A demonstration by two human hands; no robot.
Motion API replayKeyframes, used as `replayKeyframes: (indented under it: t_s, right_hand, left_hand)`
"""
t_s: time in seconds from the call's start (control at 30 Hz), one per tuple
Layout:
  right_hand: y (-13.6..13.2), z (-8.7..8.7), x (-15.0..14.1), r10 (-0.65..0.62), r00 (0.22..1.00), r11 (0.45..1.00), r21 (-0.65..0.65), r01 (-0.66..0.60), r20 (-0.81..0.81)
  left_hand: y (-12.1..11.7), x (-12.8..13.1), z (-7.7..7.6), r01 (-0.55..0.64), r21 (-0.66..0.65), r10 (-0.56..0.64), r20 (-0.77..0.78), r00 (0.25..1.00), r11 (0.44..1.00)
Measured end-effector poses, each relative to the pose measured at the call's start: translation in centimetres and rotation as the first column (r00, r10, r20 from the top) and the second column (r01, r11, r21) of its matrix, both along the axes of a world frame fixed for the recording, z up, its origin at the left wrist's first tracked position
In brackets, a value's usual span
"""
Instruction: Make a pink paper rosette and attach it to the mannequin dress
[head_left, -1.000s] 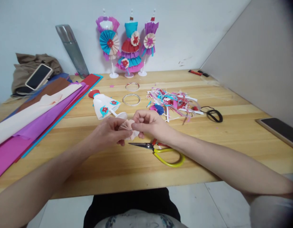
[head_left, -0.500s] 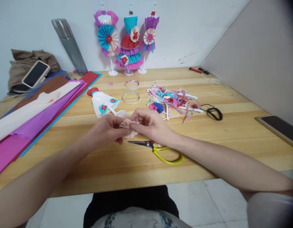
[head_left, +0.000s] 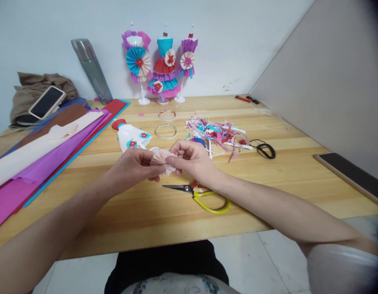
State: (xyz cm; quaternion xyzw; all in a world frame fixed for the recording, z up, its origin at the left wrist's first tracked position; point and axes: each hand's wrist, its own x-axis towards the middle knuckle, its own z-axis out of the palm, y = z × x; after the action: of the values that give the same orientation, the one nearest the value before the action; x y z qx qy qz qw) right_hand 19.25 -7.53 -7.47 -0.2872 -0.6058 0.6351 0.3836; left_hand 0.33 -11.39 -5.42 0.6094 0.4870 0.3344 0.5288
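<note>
Between my two hands is a pale peach pleated paper rosette (head_left: 159,158), fanned into a near-round shape above the table. My left hand (head_left: 135,164) pinches its left side between thumb and fingers. On the right side, my right hand (head_left: 190,160) grips the pleats, its thumb lying near the rosette's centre. Just below the hands lie scissors (head_left: 211,207) with yellow handles and dark blades pointing left. Behind my left hand, a doll-size white paper dress (head_left: 132,136) with a red top and red-and-blue flowers lies on its side, its stand partly hidden.
Three mannequin stands with paper dresses (head_left: 165,65) stand against the wall. A heap of paper scraps (head_left: 218,134), two tape rolls (head_left: 166,131) and a black cord (head_left: 265,150) lie mid-table. Crepe paper sheets (head_left: 48,139), a bottle (head_left: 93,69) and a phone (head_left: 48,101) are left; another phone (head_left: 354,173) is right.
The rosette has turned and shows more of its pleated face, spread rounder than before. Both hands keep their pinch. The whole view has shifted slightly.
</note>
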Motion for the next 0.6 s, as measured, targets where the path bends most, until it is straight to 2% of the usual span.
replayKeyframes:
  t_s: [0.23, 0.37, 0.6]
  right_hand:
    - [0.0, -0.2, 0.0, -0.025, 0.999, 0.999, -0.04, 0.024, -0.032]
    - [0.1, -0.5, 0.1, -0.023, 0.999, 0.998, -0.052, 0.021, -0.038]
    - [0.7, -1.3, 0.1, -0.056, 0.991, 0.992, -0.123, 0.041, -0.124]
  left_hand:
    - [0.5, -0.3, 0.1, 0.041, -0.102, -0.029, 0.12, 0.992, 0.994]
    - [0.7, -0.5, 0.1, 0.08, -0.107, -0.056, 0.209, 0.976, 0.991]
    - [0.8, -0.8, -0.1, 0.049, -0.146, -0.018, 0.204, 0.979, 0.988]
